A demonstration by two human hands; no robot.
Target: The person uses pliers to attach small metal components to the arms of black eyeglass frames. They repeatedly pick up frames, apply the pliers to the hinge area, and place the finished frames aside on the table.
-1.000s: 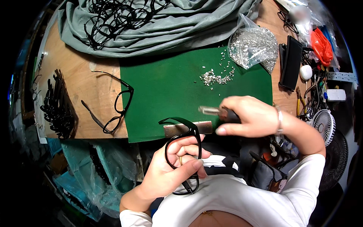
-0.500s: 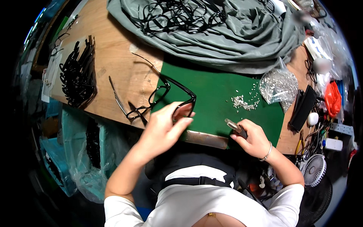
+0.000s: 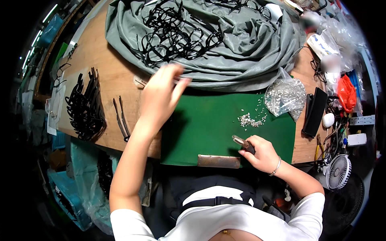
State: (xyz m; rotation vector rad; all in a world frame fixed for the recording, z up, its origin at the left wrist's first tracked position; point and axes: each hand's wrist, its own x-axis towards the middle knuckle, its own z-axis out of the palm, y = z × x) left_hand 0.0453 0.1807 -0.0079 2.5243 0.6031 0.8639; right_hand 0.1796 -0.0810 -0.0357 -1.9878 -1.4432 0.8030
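My left hand (image 3: 161, 94) is over the near edge of the grey cloth, close to a heap of black eyeglass frames (image 3: 177, 38). Its thumb stands apart from the fingers, and nothing shows between them, though the fingertips are blurred. On the wood to the left lies an eyeglass frame (image 3: 122, 118), partly covered by my left forearm. My right hand (image 3: 259, 154) is closed round pliers (image 3: 243, 143) with a metal tip pointing up and left, above the green mat (image 3: 209, 120). Small silver metal pieces (image 3: 250, 120) lie scattered on the mat beyond the pliers.
A clear plastic bag (image 3: 285, 96) of silver pieces rests at the mat's right. Stacked black frames (image 3: 85, 104) stand at the left. A metal plate (image 3: 219, 161) lines the mat's front edge. Right of the table are a black case (image 3: 315, 112) and white fan (image 3: 338, 172).
My left hand has let go of an eyeglass frame and moved up to the heap on the cloth. My right hand still holds the pliers, and the whole view has shifted slightly.
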